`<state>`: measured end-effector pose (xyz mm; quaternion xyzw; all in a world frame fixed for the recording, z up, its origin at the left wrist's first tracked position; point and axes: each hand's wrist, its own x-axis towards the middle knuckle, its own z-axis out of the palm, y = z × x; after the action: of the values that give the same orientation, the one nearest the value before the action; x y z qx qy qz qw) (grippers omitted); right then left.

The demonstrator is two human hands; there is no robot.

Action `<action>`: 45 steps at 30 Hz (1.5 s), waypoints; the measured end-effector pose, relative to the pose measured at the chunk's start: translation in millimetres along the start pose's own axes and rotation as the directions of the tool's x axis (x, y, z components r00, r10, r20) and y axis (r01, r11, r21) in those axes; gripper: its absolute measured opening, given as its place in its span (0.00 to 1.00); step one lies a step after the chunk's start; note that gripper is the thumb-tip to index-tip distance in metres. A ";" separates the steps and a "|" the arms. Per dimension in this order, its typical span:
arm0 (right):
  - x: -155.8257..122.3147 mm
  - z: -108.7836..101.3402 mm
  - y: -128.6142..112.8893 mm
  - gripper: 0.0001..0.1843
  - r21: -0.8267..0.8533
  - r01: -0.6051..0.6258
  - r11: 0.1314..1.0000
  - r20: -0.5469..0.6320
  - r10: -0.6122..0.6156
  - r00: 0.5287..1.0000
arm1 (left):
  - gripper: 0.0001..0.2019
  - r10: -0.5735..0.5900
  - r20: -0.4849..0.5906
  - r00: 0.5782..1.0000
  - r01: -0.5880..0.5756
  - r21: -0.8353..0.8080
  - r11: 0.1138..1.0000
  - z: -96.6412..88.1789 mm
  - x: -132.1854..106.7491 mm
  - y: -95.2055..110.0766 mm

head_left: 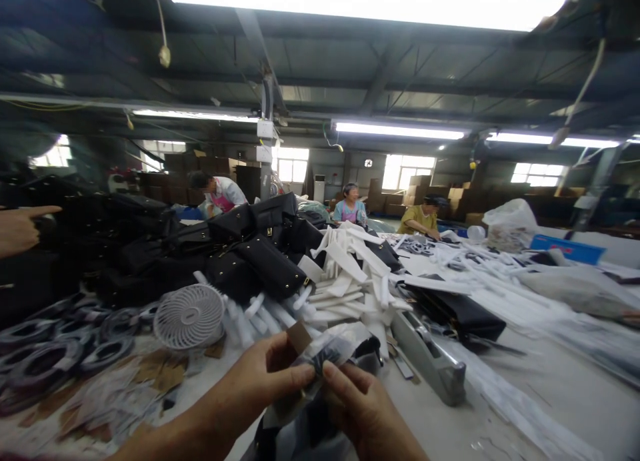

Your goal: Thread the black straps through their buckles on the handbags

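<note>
My left hand (265,381) and my right hand (357,408) meet at the bottom centre, both pinched on a small crumpled clear plastic bag (325,351) with something dark inside and a brown card piece at its top. Below the hands lies a dark item, mostly hidden. A heap of white padded strips (345,274) and a pile of black handbags (250,248) rise just beyond.
A small white fan (189,316) stands left of my hands, with dark rings (45,361) and brown card scraps nearby. A grey metal tool (430,354) lies to the right. Another person's pointing hand (23,228) enters at far left. Three people work at the far end.
</note>
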<state>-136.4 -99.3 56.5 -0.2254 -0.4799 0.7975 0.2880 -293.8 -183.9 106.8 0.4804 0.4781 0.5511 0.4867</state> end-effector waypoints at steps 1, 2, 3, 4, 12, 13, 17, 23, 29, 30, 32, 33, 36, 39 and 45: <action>-0.4 -0.4 -1.0 0.27 -0.006 0.004 1.000 0.007 -0.004 1.000 | 0.24 0.008 0.010 1.000 -0.008 0.007 1.000 -0.1 0.1 0.0; -0.7 -0.7 -2.1 0.26 -0.015 0.011 1.000 0.017 -0.011 1.000 | 0.24 0.012 0.008 1.000 -0.012 0.014 1.000 -0.2 0.2 0.1; -1.0 -0.8 -3.2 0.25 -0.025 0.020 0.999 0.025 -0.020 0.999 | 0.23 0.012 0.000 1.000 -0.012 0.021 1.000 -0.4 0.3 0.2; -1.5 -0.6 -4.6 0.25 -0.035 0.028 0.999 0.030 -0.027 0.999 | 0.23 0.004 -0.005 1.000 -0.004 0.026 1.000 -0.6 0.4 0.2; -17.8 2.0 -18.1 0.26 0.366 -0.102 0.925 0.123 0.061 0.991 | 0.24 -0.019 -0.027 0.999 0.020 0.037 0.999 1.4 -2.2 7.9; -18.9 1.6 -16.4 0.25 0.401 -0.108 0.910 0.126 0.061 0.990 | 0.24 -0.022 -0.029 0.999 0.023 0.034 0.999 1.9 -2.9 9.4; -15.5 1.5 2.0 0.24 0.377 0.003 0.926 0.097 -0.043 0.994 | 0.24 -0.021 -0.024 0.999 0.023 0.055 0.998 2.3 -4.8 12.8; -5.5 7.0 27.5 0.30 0.423 0.090 0.902 0.031 -0.114 0.993 | 0.25 -0.039 -0.065 0.997 0.044 0.088 0.995 1.5 -8.2 14.1; 0.2 13.5 36.8 0.27 0.369 0.137 0.919 -0.001 -0.147 0.989 | 0.24 -0.014 -0.094 0.995 0.028 0.143 0.989 5.3 -9.2 7.9; 1.0 14.0 38.5 0.27 0.357 0.148 0.922 -0.008 -0.155 0.988 | 0.24 -0.014 -0.099 0.995 0.030 0.160 0.987 6.2 -8.9 6.5; 1.6 14.5 41.4 0.27 0.326 0.191 0.926 -0.039 -0.189 0.981 | 0.24 -0.003 -0.114 0.993 0.025 0.195 0.981 8.9 -8.7 4.0; 1.2 14.7 42.3 0.27 0.302 0.223 0.927 -0.067 -0.213 0.975 | 0.23 0.011 -0.122 0.992 0.015 0.212 0.977 10.7 -9.0 3.1; -2.2 16.9 40.7 0.26 0.180 0.326 0.928 -0.189 -0.293 0.937 | 0.18 0.086 -0.139 0.987 -0.043 0.288 0.957 18.4 -11.1 0.7; -6.4 22.5 33.2 0.26 0.054 0.378 0.924 -0.265 -0.351 0.898 | 0.14 0.228 -0.186 0.956 -0.132 0.422 0.897 26.7 -14.1 -2.6; -10.0 28.6 18.2 0.27 0.009 0.389 0.921 -0.258 -0.374 0.891 | 0.10 0.383 -0.249 0.890 -0.193 0.556 0.809 34.0 -15.0 -7.4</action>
<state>-151.8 -131.1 53.6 -0.2173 -0.4501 0.7043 0.5041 -258.4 -196.3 101.3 0.5552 0.6069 0.5469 0.1561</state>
